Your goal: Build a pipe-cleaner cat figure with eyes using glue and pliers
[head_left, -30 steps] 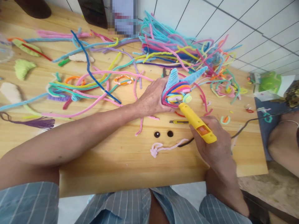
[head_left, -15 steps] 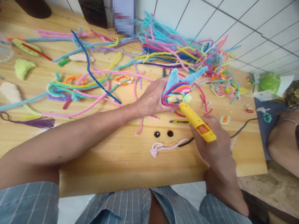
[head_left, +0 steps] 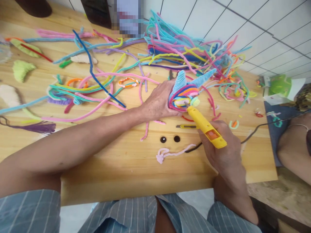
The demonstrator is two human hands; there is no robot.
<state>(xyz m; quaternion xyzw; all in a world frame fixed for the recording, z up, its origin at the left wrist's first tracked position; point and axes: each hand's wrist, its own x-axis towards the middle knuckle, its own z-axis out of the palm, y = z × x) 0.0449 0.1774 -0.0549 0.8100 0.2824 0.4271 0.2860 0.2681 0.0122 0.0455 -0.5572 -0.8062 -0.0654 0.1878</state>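
My left hand (head_left: 159, 101) is closed round a small figure wound from coloured pipe cleaners (head_left: 184, 94), with a light blue ear and a blue horn sticking up. My right hand (head_left: 222, 150) grips a yellow glue gun (head_left: 205, 127). Its nozzle touches the figure's lower right side beside a pale green disc (head_left: 194, 102). Two black bead eyes (head_left: 170, 139) lie on the wooden table (head_left: 136, 168) just below the figure. A pink pipe cleaner loop (head_left: 165, 153) lies near them.
A big heap of coloured pipe cleaners (head_left: 184, 51) covers the table's far side, with loose strands (head_left: 92, 84) spread left. A small yellow cutter (head_left: 186, 126) lies by the glue gun. The gun's black cord (head_left: 257, 129) runs right. Another person's arm (head_left: 291, 155) rests at right.
Nearly nothing differs: the view shifted very slightly, and both hands stay put with the glue gun's nozzle against the figure.
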